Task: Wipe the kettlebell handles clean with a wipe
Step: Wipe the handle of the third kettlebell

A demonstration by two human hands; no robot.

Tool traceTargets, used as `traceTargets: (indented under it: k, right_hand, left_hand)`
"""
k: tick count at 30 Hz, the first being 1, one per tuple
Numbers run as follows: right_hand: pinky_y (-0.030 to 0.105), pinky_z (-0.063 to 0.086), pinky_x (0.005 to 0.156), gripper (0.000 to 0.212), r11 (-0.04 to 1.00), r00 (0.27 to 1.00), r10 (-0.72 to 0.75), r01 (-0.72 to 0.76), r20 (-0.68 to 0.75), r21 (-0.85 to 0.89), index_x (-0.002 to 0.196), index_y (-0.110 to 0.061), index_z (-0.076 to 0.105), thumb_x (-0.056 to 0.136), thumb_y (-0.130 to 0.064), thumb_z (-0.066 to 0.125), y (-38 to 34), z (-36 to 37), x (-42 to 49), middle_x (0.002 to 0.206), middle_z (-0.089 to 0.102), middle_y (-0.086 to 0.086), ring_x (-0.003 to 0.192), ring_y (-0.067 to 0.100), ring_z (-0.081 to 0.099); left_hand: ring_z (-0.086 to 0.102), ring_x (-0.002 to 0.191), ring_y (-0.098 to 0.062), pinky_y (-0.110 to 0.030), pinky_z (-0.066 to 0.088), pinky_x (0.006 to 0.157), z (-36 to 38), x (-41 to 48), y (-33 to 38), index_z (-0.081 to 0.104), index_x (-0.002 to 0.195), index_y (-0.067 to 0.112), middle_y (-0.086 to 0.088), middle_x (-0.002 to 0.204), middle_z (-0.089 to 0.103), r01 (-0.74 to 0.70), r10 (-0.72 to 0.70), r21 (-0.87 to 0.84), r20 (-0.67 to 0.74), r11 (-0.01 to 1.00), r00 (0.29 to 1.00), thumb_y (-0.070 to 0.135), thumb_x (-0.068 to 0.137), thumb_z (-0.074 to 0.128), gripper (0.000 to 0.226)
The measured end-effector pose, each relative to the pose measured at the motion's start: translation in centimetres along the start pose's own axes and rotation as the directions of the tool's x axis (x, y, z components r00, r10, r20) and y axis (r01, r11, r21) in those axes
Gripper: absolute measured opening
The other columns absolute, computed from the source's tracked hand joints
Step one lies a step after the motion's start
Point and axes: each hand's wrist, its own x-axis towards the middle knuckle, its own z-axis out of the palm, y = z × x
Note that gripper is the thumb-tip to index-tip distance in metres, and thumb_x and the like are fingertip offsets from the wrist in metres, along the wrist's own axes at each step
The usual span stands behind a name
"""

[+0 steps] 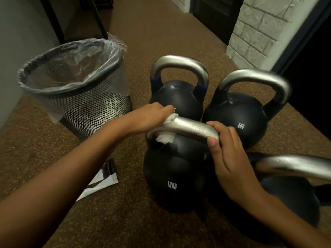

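Note:
Several black kettlebells with silver handles stand together on the brown floor. The nearest one is marked 12KG [172, 183]; its handle [189, 126] looks wet. My left hand [152, 117] holds a white wipe [165, 138] wrapped round the left end of that handle. My right hand [227, 149] grips the handle's right end, thumb in front. Behind stand a kettlebell with blue bands [177, 97] and one marked 8KG [238, 119]. Another kettlebell [293, 194] sits at the lower right, partly behind my right arm.
A black mesh waste bin [80, 97] lined with a clear bag stands to the left. A torn black-and-white wipe packet [102, 179] lies on the floor under my left forearm. A white brick-pattern wall corner [256, 29] rises at the back right.

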Motion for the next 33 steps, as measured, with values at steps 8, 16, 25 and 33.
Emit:
traceTargets:
  k: [8,16,25,33]
  right_hand:
    - [0.014,0.037,0.084,0.038,1.0,1.0,-0.009,0.009,-0.01,0.001,0.127,-0.037,0.035,0.094,-0.051,0.022,0.0,0.1,0.0,0.107,0.04,-0.016,0.104,0.006,0.045]
    - [0.015,0.036,0.087,0.04,1.0,1.0,-0.007,0.007,-0.007,-0.007,0.128,-0.032,0.038,0.095,-0.049,0.023,0.0,0.0,0.0,0.106,0.041,-0.014,0.104,0.005,0.044]
    - [0.016,0.037,0.084,0.037,1.0,1.0,-0.011,0.011,-0.02,-0.015,0.126,-0.036,0.036,0.094,-0.05,0.023,0.2,-0.1,0.0,0.106,0.041,-0.014,0.103,0.006,0.045]
    - [0.013,0.035,0.086,0.037,1.0,1.0,-0.013,0.013,-0.009,-0.006,0.127,-0.036,0.036,0.095,-0.049,0.023,0.1,0.1,0.0,0.104,0.04,-0.016,0.102,0.005,0.045]
  left_hand:
    - [0.052,0.087,-0.006,-0.029,0.007,0.112,3.2,-1.2,1.4,0.056,0.083,0.021,0.005,0.075,0.057,-0.256,0.341,0.276,-0.327,0.926,0.881,0.044,0.097,0.019,0.046]
    - [0.055,0.069,0.011,-0.009,0.043,0.066,2.6,-0.5,-3.1,0.061,0.081,0.028,0.007,0.085,0.06,-0.023,-0.046,-0.272,-0.243,0.962,0.969,0.029,0.099,0.035,0.032]
    - [0.055,0.087,-0.01,-0.031,0.016,0.112,5.3,-1.2,0.1,0.061,0.088,0.016,0.003,0.081,0.062,-0.217,0.328,0.253,-0.582,0.943,0.744,0.036,0.095,0.023,0.044]
    - [0.059,0.073,0.003,-0.022,0.044,0.089,6.4,-1.6,-3.1,0.06,0.078,0.026,0.01,0.07,0.066,-0.223,-0.182,-0.56,-0.576,0.798,0.797,0.04,0.098,0.03,0.038]
